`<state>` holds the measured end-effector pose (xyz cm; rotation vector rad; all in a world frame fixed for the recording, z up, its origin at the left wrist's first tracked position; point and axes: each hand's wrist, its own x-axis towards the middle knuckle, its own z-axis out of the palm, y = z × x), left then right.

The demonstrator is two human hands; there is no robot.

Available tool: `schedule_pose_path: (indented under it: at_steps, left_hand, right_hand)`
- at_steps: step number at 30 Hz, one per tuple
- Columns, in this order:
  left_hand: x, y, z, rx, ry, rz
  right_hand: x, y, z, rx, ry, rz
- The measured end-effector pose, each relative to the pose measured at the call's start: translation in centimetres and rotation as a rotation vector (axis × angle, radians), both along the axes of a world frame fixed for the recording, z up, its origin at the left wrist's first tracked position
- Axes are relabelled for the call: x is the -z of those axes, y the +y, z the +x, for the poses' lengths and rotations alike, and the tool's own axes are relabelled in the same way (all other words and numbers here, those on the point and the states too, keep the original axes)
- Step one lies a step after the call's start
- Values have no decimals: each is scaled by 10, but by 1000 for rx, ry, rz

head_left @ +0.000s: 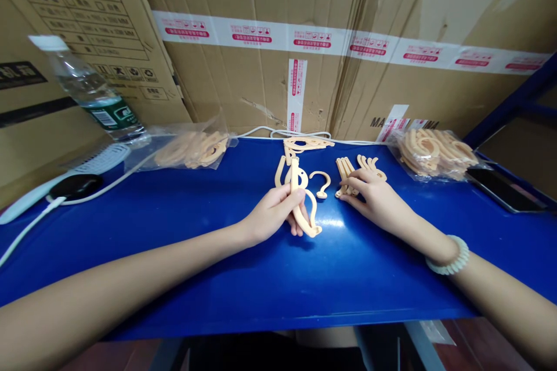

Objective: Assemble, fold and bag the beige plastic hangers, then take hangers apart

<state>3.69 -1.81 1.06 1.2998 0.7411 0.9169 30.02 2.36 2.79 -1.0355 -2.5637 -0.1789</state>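
My left hand [282,208] is closed around cream plastic folding-hanger parts [310,226], a long curved arm and a looped piece that meet at the lower end. Just beyond, more curved cream pieces [281,172] lie on the table. A loose hanger hook [321,183] rests between my two hands. My right hand [369,191] reaches down to a row of narrow cream hanger arms [343,168], its thumb and fingers pinched at their near end. Several hooks [368,163] lie fanned out behind that hand, partly hidden by it.
The blue table [261,290] backs onto cardboard boxes [243,86]. Bagged cream parts [435,153] stand at right beside a phone [505,191]; another bag [195,147] lies at left. Near it are a water bottle [98,92], a pale hairbrush [96,159], a black device [76,186] and a white cable [117,185].
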Motion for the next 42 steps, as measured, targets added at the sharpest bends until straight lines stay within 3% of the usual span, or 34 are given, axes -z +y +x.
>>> schedule_pose_path:
  at_steps: [15,18,22,26,32,36,42]
  left_hand:
    - [3,0,1,-19,-68,-46]
    - [3,0,2,-19,-65,-46]
    - [2,-1,3,-27,-60,-45]
    - [2,-1,2,-12,-48,-32]
    - [3,-1,2,-9,-45,-26]
    - [4,-1,1,-3,-39,-17]
    - [5,0,1,-6,-37,-15]
  right_hand:
    - [6,8,3,49,-18,6]
    - [-2,7,4,53,1,36]
    - [-24,12,24,136,109,89]
    - [-36,29,58,143,33,-26]
    - [-22,43,72,118,-58,-231]
    - [-16,48,72,145,-41,-257]
    - [-25,47,74,91,21,-190]
